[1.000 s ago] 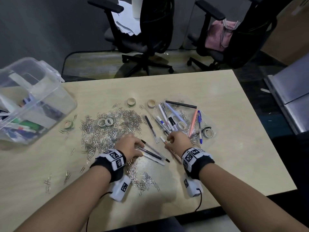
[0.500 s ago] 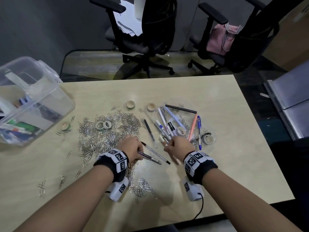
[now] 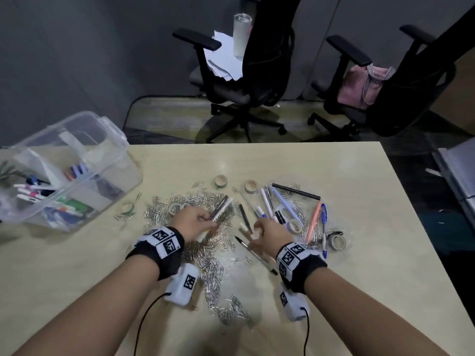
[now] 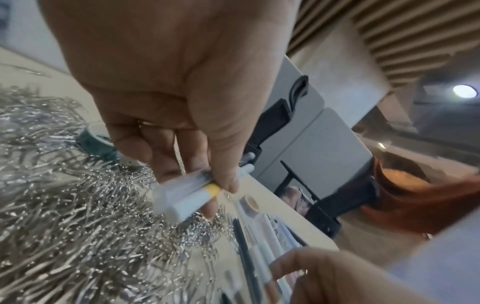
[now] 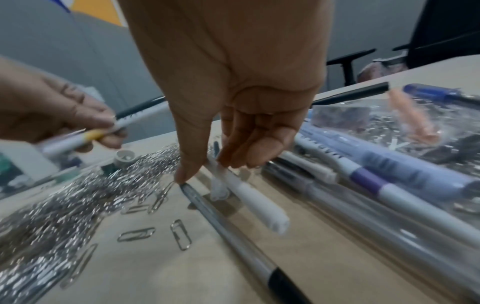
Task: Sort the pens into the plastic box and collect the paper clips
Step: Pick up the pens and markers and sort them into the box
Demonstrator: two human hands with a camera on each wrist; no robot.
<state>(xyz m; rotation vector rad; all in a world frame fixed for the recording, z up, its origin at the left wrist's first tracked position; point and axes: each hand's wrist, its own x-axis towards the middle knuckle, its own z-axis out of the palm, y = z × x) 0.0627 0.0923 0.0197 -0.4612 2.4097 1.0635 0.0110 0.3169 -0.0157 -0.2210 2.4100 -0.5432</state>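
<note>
Since a second ago: left hand (image 3: 191, 222) risen off the table (image 3: 359, 253), its bundle of pens (image 3: 221, 209) now tilted up over the paper-clip heap (image 3: 164, 214); head view swung upward too. Left fingers curled round that bundle, a yellow-banded barrel among them. Right hand (image 3: 267, 233) just right of the heap, fingers bent down onto a white pen (image 5: 249, 197), thumb tip touching the grey pen (image 5: 233, 236) beside it; grasp not closed, apparently mid-pinch. Best now: roll the white pen clear of neighbours, pinch near mid-barrel, shake off stray clips before lifting. More pens lying right of the heap on clear film. Plastic box (image 3: 108, 140), left of and beyond the heap, open-topped, pens already inside. Free tabletop between heap and box for the carry; near table edge close behind both wrists.
</note>
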